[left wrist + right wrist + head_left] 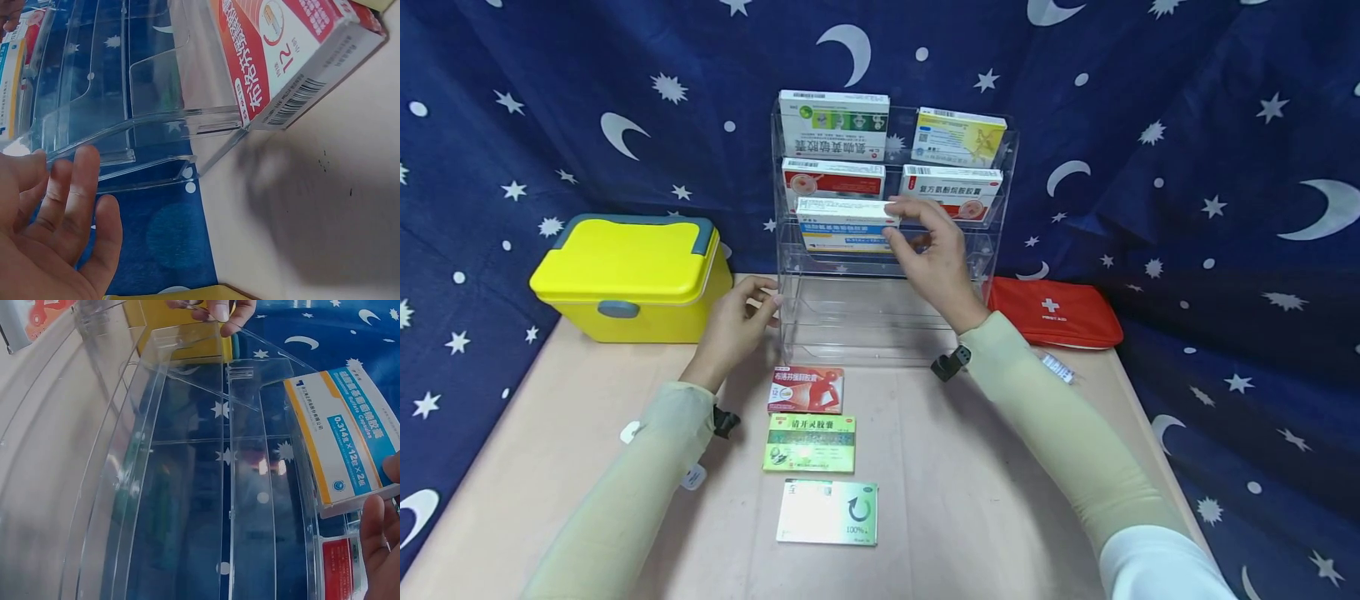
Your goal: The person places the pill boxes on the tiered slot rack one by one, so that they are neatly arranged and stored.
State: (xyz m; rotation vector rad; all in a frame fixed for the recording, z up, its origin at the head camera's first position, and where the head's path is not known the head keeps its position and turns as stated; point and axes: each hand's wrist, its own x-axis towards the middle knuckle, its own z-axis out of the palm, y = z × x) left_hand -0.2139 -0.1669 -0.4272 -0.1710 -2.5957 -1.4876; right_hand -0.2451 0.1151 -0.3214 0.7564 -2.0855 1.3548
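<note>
Glucosamine capsule box, pinched by the right hand, is apparently being slotted at the left of the clear rack (head view), any grip by the left hand cannot be told (left wrist), and seating, then release, seems called for (right wrist).

The head view is bright; glare whitens the pale green box in front of the clear rack. Soft shadows darken the tabletop before the rack. The wrist views look dimmer, and reflections spot the rack in the right one.
</note>
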